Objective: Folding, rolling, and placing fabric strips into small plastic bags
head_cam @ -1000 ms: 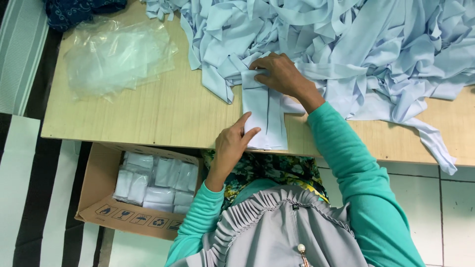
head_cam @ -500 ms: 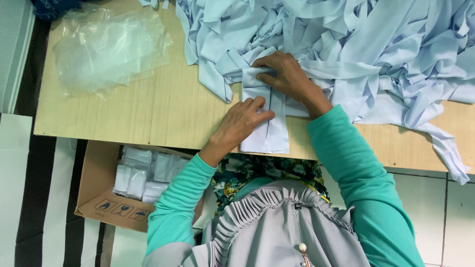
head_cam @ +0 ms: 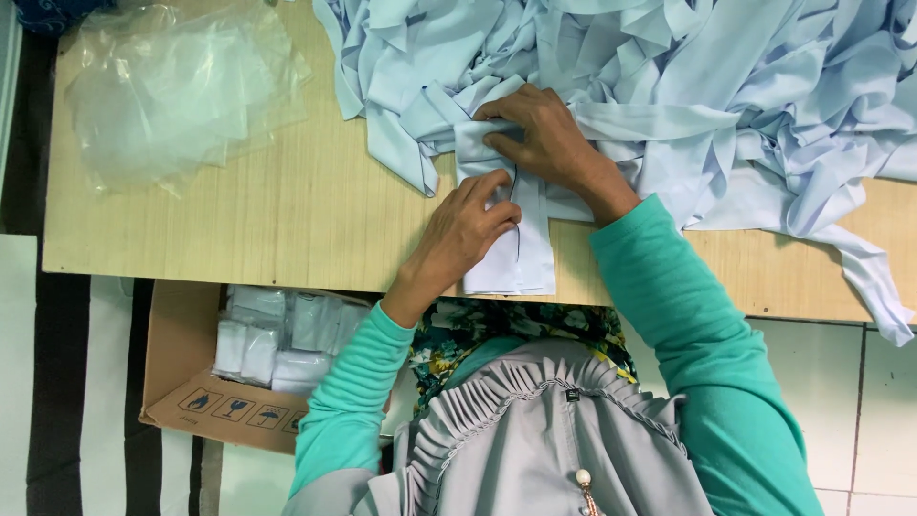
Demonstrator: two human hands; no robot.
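Pale-blue folded cloth strip (head_cam: 511, 250) at near table (head_cam: 287, 205) edge.
Pressed flat by left hand (head_cam: 465, 229) and right hand (head_cam: 535, 134), fingers extended, gripping nothing; loose fabric heap (head_cam: 688, 86) far right, plastic bags (head_cam: 172, 86) far left.

Pale blue cloth strip (head_cam: 511, 244), folded flat, smooth and matt, thin like woven cotton; heaped pile of blue cloth (head_cam: 688, 86) of the same soft, creased, matt fabric; light wood-grain tabletop (head_cam: 287, 205), smooth with a dull sheen; crumpled clear plastic bags (head_cam: 172, 86), glossy and wrinkled; brown cardboard box (head_cam: 229, 411), matt and rough, with small packets (head_cam: 277, 339) in shiny clear film; teal knit sleeves (head_cam: 688, 325), soft and matt; glazed white floor tiles (head_cam: 884, 411).
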